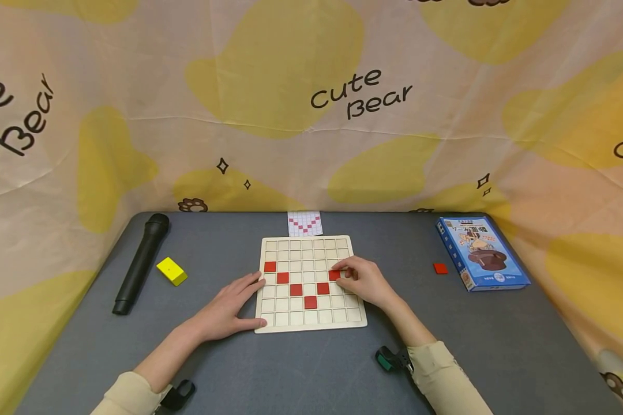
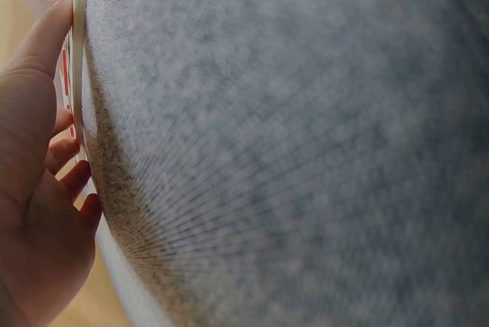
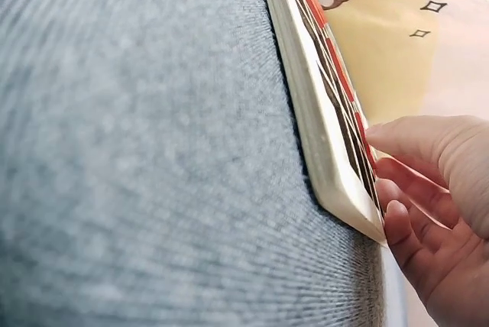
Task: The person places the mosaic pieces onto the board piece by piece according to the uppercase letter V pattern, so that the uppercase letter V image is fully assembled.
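A pale square grid board lies on the grey table, with several red square tiles in its cells forming a V shape. My left hand rests along the board's left edge, fingers spread and thumb near the front corner. Its thumb and fingertips also show against the board's edge in the left wrist view. At the right side of the board, my right hand pinches a red tile between thumb and forefinger, at a cell on the V's right arm. In the right wrist view the thumb meets the red tile's edge.
Behind the board lies a pattern card printed with a V. A black microphone and a yellow block lie on the left. To the right are a loose red tile and a blue box. A patterned cloth hangs behind.
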The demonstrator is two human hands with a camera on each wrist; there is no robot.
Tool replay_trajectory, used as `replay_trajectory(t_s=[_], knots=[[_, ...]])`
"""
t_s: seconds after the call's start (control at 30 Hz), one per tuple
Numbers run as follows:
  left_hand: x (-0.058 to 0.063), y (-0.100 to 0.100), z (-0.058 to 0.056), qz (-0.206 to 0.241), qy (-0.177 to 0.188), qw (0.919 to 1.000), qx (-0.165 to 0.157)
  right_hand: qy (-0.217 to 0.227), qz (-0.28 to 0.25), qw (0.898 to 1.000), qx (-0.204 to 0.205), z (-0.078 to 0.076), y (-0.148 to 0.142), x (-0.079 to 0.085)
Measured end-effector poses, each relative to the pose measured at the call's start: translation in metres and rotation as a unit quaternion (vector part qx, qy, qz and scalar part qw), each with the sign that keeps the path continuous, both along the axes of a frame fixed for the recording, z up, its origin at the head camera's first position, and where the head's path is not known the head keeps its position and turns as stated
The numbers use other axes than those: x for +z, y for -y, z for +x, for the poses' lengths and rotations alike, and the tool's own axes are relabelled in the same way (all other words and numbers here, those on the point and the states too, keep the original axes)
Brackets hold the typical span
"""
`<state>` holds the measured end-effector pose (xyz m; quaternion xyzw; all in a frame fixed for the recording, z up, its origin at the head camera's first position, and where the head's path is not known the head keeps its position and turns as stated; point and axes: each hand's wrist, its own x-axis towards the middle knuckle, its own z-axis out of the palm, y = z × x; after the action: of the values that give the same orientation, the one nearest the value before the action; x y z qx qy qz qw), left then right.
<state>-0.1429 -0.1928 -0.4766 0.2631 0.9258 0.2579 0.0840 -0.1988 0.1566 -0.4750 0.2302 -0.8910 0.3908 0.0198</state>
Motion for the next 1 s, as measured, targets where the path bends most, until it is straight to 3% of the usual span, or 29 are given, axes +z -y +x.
replay_trajectory(t_s=[0.37, 0.6, 1.0], knots=[[0.0, 0.0, 0.0, 0.0, -0.001, 1.0, 0.0, -0.01, -0.024, 0.996, -0.08, 0.004, -0.024, -0.003], [0.001, -0.001, 0.0, 0.0, -0.002, 1.0, 0.001, -0.032, -0.015, 0.988, -0.149, 0.003, -0.061, -0.003], [-0.002, 0.0, 0.0, -0.001, -0.008, 1.0, 0.0, -0.051, 0.019, 0.975, -0.213, 0.01, -0.129, -0.004]])
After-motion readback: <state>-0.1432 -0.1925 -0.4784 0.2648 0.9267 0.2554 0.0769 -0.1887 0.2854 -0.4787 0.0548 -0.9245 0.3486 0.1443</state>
